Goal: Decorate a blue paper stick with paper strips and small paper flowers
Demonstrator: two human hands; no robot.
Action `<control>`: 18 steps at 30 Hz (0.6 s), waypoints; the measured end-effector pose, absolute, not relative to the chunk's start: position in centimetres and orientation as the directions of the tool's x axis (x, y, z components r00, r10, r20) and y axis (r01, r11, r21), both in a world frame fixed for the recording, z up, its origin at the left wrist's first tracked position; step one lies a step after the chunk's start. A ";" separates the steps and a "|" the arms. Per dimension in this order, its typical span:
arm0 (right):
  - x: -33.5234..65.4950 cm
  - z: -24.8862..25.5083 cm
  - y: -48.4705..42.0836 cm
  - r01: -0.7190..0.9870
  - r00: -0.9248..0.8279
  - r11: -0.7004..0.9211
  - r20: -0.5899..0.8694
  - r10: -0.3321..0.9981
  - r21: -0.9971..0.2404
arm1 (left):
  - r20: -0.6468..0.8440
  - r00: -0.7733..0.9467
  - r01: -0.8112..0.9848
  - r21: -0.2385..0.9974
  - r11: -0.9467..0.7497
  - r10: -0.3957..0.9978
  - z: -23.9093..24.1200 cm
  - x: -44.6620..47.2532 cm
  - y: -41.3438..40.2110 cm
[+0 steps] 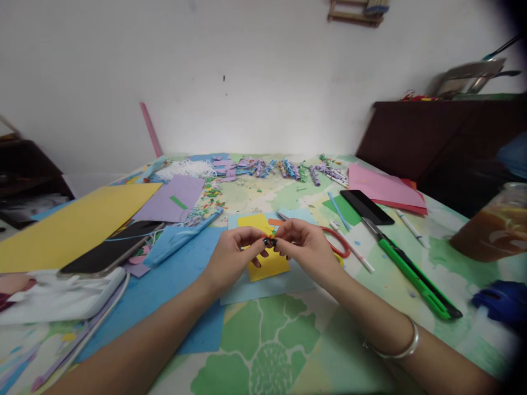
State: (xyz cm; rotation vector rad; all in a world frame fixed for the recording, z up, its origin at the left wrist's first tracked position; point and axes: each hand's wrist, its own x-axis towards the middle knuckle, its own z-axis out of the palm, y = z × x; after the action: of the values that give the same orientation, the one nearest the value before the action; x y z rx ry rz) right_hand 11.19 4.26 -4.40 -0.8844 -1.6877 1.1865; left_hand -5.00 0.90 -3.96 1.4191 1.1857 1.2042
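My left hand (234, 253) and my right hand (307, 247) meet at their fingertips over a yellow paper square (265, 263), which lies on a light blue sheet (267, 288). Both hands pinch a tiny orange paper piece (269, 239) between them; it is too small to see clearly. A short orange strip (275, 222) lies just behind the fingers. Red-handled scissors (340, 241) lie right beside my right hand. A silver bangle (401, 343) circles my right wrist.
A green utility knife (411, 271), a black phone (366, 207), pink sheets (381, 186) and a jar (492, 222) lie to the right. On the left are another phone (111, 248), yellow card (69, 225), purple paper (175, 198) and blue sheets (164, 285). Rolled paper scraps (284, 167) line the back.
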 end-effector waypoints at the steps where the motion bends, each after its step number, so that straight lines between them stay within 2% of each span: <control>1: 11.3 -4.3 4.3 0.053 -0.379 0.270 0.230 0.896 -0.961 | 0.122 0.069 0.103 0.986 -0.129 0.990 -4.0 -5.0 0.9; 7: 11.5 -4.3 4.6 -0.023 -0.504 0.195 0.180 0.845 -0.981 | 0.119 0.005 0.116 0.986 -0.119 0.993 -4.4 -5.4 1.4; 18: 11.4 -4.9 5.0 -0.065 -0.491 0.208 0.213 0.845 -0.976 | 0.115 0.021 0.099 0.988 -0.117 0.993 -4.6 -5.5 1.5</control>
State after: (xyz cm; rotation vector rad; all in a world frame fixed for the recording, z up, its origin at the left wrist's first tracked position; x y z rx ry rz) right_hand 11.39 4.99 -4.90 -0.7429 -1.6641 1.4004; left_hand -5.47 1.54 -4.58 1.3770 1.2138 1.2340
